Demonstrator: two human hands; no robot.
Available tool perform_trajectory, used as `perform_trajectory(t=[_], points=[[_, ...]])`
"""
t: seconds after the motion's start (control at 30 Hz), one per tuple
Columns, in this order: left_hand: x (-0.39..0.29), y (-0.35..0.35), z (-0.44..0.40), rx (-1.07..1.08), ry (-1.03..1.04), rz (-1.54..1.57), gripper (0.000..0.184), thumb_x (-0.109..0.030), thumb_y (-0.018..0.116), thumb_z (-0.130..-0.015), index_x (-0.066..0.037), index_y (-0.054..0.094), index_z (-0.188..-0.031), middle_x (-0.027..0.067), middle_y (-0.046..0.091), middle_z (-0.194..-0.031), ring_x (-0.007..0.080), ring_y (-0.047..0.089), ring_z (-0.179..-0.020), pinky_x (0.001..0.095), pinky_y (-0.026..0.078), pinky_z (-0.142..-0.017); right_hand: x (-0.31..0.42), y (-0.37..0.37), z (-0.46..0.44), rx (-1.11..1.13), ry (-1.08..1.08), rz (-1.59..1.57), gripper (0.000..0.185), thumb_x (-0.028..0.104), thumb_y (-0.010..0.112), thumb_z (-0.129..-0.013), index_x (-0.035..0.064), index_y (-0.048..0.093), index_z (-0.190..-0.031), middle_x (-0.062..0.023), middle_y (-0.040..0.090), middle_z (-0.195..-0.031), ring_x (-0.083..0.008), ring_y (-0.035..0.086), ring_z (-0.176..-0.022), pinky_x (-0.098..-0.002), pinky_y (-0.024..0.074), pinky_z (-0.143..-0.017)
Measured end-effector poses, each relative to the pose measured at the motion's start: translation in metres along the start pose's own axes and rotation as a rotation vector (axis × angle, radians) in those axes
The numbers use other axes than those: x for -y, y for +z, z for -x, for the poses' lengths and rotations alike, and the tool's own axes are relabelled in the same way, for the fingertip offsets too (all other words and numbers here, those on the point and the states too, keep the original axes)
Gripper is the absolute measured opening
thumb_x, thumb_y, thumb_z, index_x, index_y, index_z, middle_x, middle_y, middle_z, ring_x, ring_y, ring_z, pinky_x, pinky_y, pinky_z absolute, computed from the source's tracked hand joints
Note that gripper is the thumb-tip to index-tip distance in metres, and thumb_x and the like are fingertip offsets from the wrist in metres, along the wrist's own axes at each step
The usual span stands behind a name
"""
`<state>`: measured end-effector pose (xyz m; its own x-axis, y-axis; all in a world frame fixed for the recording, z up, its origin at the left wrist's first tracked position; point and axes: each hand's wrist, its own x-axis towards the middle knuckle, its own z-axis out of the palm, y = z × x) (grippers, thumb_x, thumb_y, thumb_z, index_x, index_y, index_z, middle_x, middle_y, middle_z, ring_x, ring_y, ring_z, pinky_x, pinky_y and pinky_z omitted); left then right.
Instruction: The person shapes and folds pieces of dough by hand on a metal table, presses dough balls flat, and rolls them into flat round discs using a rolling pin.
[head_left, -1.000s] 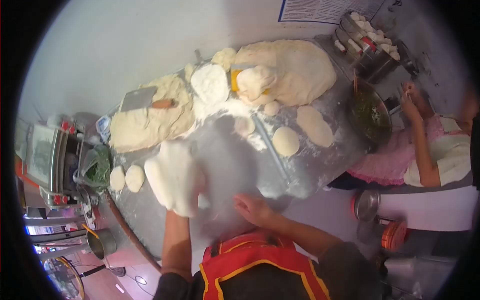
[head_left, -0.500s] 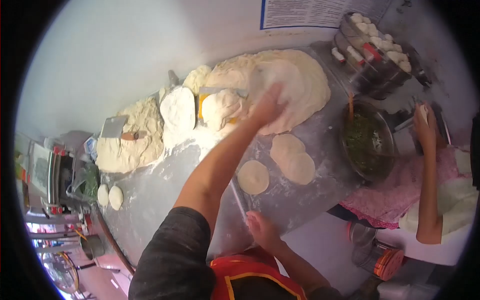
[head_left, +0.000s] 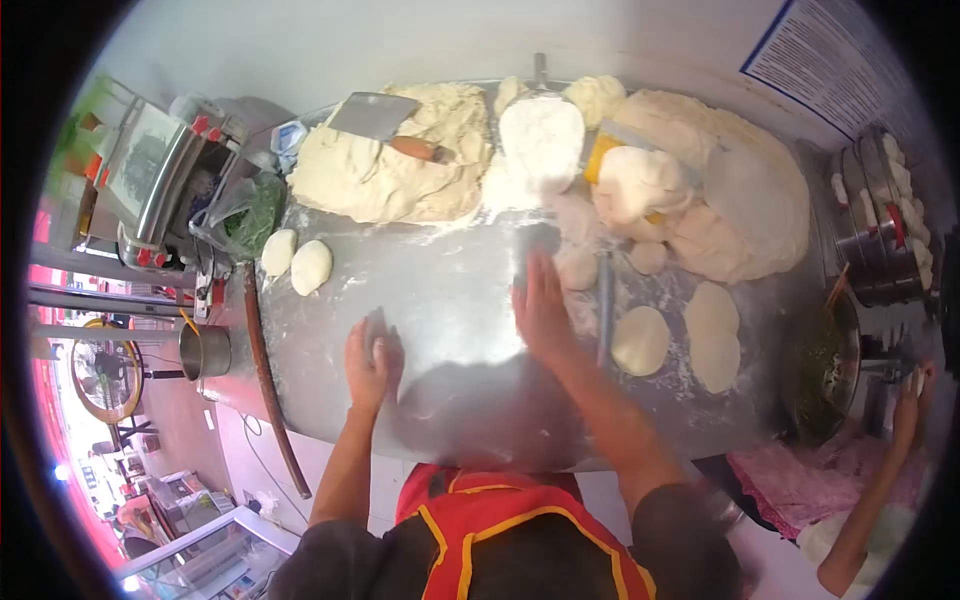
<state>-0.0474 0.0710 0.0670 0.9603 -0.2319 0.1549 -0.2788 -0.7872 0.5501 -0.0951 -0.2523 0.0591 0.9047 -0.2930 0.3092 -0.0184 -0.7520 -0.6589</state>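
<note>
My left hand [head_left: 370, 362] is above the front of the metal worktop [head_left: 440, 300], fingers stretched out and nothing in it. To its right, my right hand [head_left: 543, 310] also has its fingers extended over the worktop; it is slightly blurred. Just beyond the right fingertips are small dough pieces [head_left: 575, 262], partly in blur. A rolling pin [head_left: 605, 300] lies close to the right hand, pointing away from me. Flattened dough rounds [head_left: 640, 341] and two overlapping rounds [head_left: 713, 340] rest right of the pin.
A dough slab [head_left: 400, 185] bears a scraper [head_left: 373, 115]. Farther right are floury dough [head_left: 542, 138] and a large dough mass [head_left: 760, 220]. Two dough balls [head_left: 311, 267] sit left. A bowl of green filling [head_left: 825, 360] stands near another person's arm [head_left: 895, 460].
My left hand has come back from the large dough mass. My right hand has left the rolling pin and moved forward over the worktop. The view has swung left.
</note>
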Motion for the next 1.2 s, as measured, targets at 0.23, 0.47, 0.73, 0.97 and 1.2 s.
perform_trajectory(t=[0.23,0.47,0.73,0.97,1.2], points=[[0.007,-0.086,-0.053,-0.048,-0.071,-0.074,0.044,-0.012,0.053,-0.095,0.001,0.046,-0.136,0.0217,0.051,-0.134,0.0369,0.05,-0.124,0.0414,0.039,-0.105,-0.02,0.074,-0.113,0.107,-0.052,0.292,0.054,0.017,0.051,-0.095,-0.0028,0.034,-0.143,-0.0263,0.036,-0.147,-0.0423,0.035,-0.135,-0.047,0.0282,-0.114],[0.139,-0.07,-0.133,0.01,0.054,-0.168,0.047,-0.021,0.059,-0.093,0.002,0.048,-0.133,0.0238,0.052,-0.131,0.0377,0.049,-0.123,0.043,0.039,-0.104,0.055,0.043,0.029,0.412,0.005,0.361,0.063,0.024,0.057,-0.092,0.0019,0.034,-0.146,-0.0247,0.034,-0.149,-0.0409,0.03,-0.14,-0.0548,0.0209,-0.114],[0.145,-0.064,-0.185,0.032,-0.206,-0.026,0.068,-0.035,0.077,-0.077,0.002,0.052,-0.127,0.0271,0.055,-0.118,0.0399,0.051,-0.116,0.0427,0.042,-0.099,0.122,0.168,0.007,0.223,-0.082,0.522,0.065,0.04,0.051,-0.095,0.0043,0.035,-0.146,-0.0257,0.02,-0.155,-0.0438,0.017,-0.144,-0.0643,0.0152,-0.112],[0.151,-0.067,-0.192,0.167,-0.31,0.068,0.055,-0.027,0.082,-0.069,-0.002,0.054,-0.11,0.0236,0.058,-0.108,0.0358,0.056,-0.104,0.0438,0.046,-0.089,0.161,0.111,0.082,0.525,-0.114,0.359,0.063,0.033,0.059,-0.091,0.0034,0.039,-0.143,-0.0156,0.041,-0.147,-0.0366,0.034,-0.138,-0.0597,0.0214,-0.112],[0.128,-0.054,-0.154,0.103,-0.335,0.653,0.045,-0.01,0.079,-0.073,-0.008,0.043,-0.1,0.0126,0.056,-0.098,0.0225,0.059,-0.083,0.0352,0.05,-0.068,0.168,0.08,0.031,0.159,0.182,0.002,0.053,0.012,0.059,-0.093,0.0003,0.041,-0.141,-0.0226,0.051,-0.135,-0.0363,0.052,-0.121,-0.0434,0.0403,-0.103]])
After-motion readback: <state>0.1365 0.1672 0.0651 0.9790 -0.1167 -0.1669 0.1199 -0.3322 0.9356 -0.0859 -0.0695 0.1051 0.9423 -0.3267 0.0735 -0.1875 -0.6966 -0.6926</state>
